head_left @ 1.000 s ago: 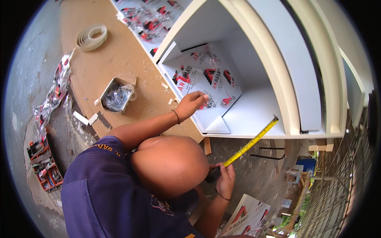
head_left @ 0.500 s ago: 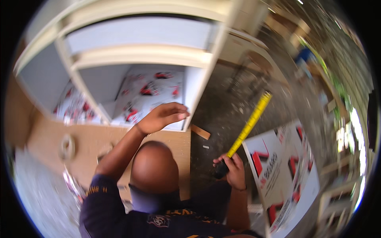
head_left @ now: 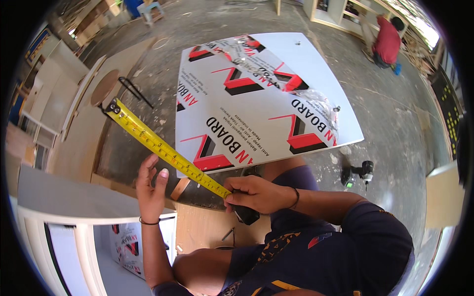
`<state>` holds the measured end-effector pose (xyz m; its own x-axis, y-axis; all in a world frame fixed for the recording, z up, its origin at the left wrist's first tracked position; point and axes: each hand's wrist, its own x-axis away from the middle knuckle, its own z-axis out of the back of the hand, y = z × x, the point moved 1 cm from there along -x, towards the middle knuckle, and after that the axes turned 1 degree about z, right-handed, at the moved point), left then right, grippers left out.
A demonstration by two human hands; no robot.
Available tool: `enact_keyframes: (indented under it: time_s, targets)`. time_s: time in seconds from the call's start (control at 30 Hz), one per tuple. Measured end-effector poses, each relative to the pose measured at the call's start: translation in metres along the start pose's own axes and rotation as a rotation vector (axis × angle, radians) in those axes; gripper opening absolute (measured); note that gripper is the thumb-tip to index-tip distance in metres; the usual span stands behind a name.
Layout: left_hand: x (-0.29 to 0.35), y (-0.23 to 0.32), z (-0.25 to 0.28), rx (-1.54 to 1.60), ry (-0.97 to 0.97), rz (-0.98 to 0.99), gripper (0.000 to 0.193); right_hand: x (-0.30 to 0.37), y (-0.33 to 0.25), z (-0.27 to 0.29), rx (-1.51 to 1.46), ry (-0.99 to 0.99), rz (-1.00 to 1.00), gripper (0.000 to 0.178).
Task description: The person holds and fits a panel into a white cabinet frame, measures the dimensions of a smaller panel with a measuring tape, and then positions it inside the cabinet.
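Observation:
My right hand [head_left: 259, 193] grips the black case of a tape measure [head_left: 246, 215]. Its yellow blade [head_left: 170, 155] is drawn out, slanting up and left to a metal end hook. My left hand [head_left: 151, 190] is raised just below the middle of the blade, thumb and fingers apart, with nothing in it. Beyond the blade, a white board [head_left: 247, 108] with red and black print fills the middle of the view. Torn clear film clings to its upper face. The blade passes in front of the board's near left corner; whether they touch I cannot tell.
A white cabinet [head_left: 85, 228] stands at lower left beside a brown wooden panel [head_left: 197, 229]. A cordless drill [head_left: 364, 172] is on the floor to the right. A round-topped stool [head_left: 105, 88] is at the left. Far right, a person in red [head_left: 386, 43] crouches by shelving.
My view has swung right, bringing the printed board to the middle and the cabinet to lower left. My left hand is now near the blade instead of the cabinet; the right keeps the tape measure.

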<state>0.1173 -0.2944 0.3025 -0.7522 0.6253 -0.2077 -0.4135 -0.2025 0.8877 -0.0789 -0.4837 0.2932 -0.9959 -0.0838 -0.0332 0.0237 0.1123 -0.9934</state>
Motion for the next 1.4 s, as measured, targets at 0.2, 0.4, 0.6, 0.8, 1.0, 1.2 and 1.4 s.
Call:
enact_keyframes:
  time_s: [0.2,0.4,0.6,0.8,1.0,1.2,1.4]
  targets:
    - [-0.014,-0.028,-0.021,-0.041,-0.025,0.120,0.054,-0.005,-0.025,0.009,0.020,0.063,-0.029,0.011]
    - [-0.021,-0.017,-0.037,0.085,0.064,0.213,0.054,0.002,-0.045,0.051,-0.061,0.158,-0.050,0.014]
    - [-0.015,0.012,-0.044,-0.336,0.181,0.000,0.055,0.003,-0.051,0.094,-0.321,0.324,-0.012,0.013]
    - [-0.008,0.057,-0.059,-0.539,0.166,-0.029,0.056,-0.007,-0.054,0.116,-0.254,0.259,-0.007,0.012]
    - [-0.021,0.035,-0.076,-0.705,0.133,0.112,0.069,-0.012,-0.043,0.149,-0.322,0.233,-0.053,0.012]
    - [-0.037,0.024,-0.093,-0.654,0.124,0.288,0.078,-0.023,-0.041,0.153,-0.390,0.263,-0.005,0.011]
    - [-0.050,0.011,-0.095,-0.647,0.056,0.174,0.076,-0.028,-0.047,0.172,-0.729,0.506,0.059,0.013]
